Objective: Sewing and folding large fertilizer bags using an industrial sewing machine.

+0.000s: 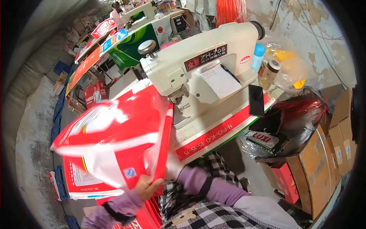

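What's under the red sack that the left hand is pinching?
Past the lower edge of the red sack, what look like more printed sacks show; their number and whatever lies beneath its middle are covered.

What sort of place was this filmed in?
Probably a sack-sewing workshop: a large white sewing machine, a printed red-and-white sack held up to it, and what looks like another machine farther back.

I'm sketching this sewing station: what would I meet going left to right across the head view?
Held red bag → notepad → phone → right-hand red box → cardboard. The sewing machine overlaps several, so it's left out.
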`<state>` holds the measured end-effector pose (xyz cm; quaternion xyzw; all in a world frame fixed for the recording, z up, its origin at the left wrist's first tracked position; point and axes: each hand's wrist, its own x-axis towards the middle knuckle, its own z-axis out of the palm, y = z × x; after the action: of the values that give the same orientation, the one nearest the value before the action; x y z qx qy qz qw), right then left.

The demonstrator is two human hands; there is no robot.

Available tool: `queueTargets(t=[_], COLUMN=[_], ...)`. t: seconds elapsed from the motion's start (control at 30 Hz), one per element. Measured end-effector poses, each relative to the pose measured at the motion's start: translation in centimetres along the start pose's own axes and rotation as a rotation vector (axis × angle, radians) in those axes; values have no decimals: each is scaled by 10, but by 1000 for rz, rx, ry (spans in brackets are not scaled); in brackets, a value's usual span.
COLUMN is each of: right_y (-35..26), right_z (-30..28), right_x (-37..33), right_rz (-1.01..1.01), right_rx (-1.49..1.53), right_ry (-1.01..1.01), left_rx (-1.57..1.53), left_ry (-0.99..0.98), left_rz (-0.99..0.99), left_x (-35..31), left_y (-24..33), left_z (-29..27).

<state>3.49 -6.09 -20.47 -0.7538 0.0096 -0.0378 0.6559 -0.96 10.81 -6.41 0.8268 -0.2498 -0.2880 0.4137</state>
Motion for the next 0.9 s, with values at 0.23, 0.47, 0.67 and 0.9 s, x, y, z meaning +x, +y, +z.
queueTargets(t=[0.23, 0.47, 0.67, 0.9], right_y=[-52, -22, -38, -62], right_z=[-53, -59, -65, -76], right_x=[-42, -47, -30, -28], right_rz=[397, -13, 129, 143], right_rx=[1411, 1008, 58, -704], right_ry=[-119, 56, 110, -78], left_rx=[-610, 980, 1029, 1294], left_ry=[-119, -308, -959, -1402], left_rz=[-395, 471, 309, 82], left_x=[19, 80, 104, 120], left_y=[5, 115, 106, 160], left_z=[23, 10, 43, 25])
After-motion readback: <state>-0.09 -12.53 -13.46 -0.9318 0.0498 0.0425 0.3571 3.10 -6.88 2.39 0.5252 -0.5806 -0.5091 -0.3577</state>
